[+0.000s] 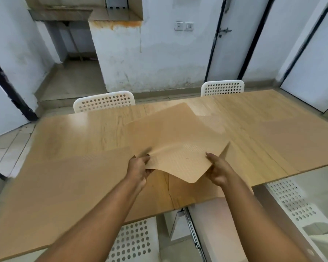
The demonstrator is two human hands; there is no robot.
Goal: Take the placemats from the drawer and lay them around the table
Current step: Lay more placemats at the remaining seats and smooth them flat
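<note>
The left hand [140, 168] and the right hand [217, 171], 2 in all, each pinch the near edge of the held placemat [175, 137], thumbs on top and fingers curled beneath. This tan sheet is lifted at the near side, its near corner drooping between the hands, while its far part slopes down toward the table [95, 129]; whether the far edge touches the wood cannot be told. There may be more than 1 sheet in the grip, since a second edge shows at the far left of it, but the blur leaves that unclear.

A second placemat [51, 201] lies flat on the table to the left of the hands, and a third placemat [299, 137] lies flat on the right part, well apart from the first. That makes 3 placemats counted with confidence.

Around the table stand 4 white perforated chairs: the far-left chair [104, 101], the far-right chair [222, 87], the near chair [134, 241] below the arms, and the right chair [292, 203].
</note>
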